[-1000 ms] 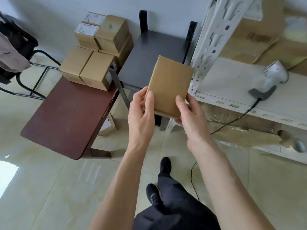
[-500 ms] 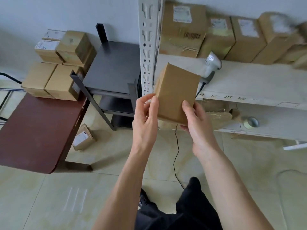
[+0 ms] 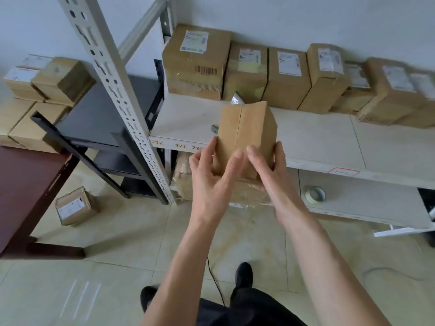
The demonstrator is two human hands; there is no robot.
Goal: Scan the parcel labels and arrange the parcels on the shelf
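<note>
Yellow tags on the shelf edge (image 3: 306, 161) read 222, 221. The labels on the parcels behind are too blurred to read. The cardboard parcel (image 3: 247, 135) stands upright, seam toward us, over that edge, with left hand (image 3: 209, 177) and right hand (image 3: 270, 170) fingers clamped on its lower end.

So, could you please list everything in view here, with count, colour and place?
held parcel: one, brown, in front of the shelf edge
shelf: one, white, right, numbered tags on its front lip
shelved parcels: about seven, brown, white labels, along the wall
tape roll: one, pale, lower shelf
black rack: one, left of the shelf
stacked boxes: several, brown, far left
red-brown table: one, left edge
floor box: one, brown, by the table
left hand: one, grips the parcel's left side
right hand: one, grips its right side
</note>
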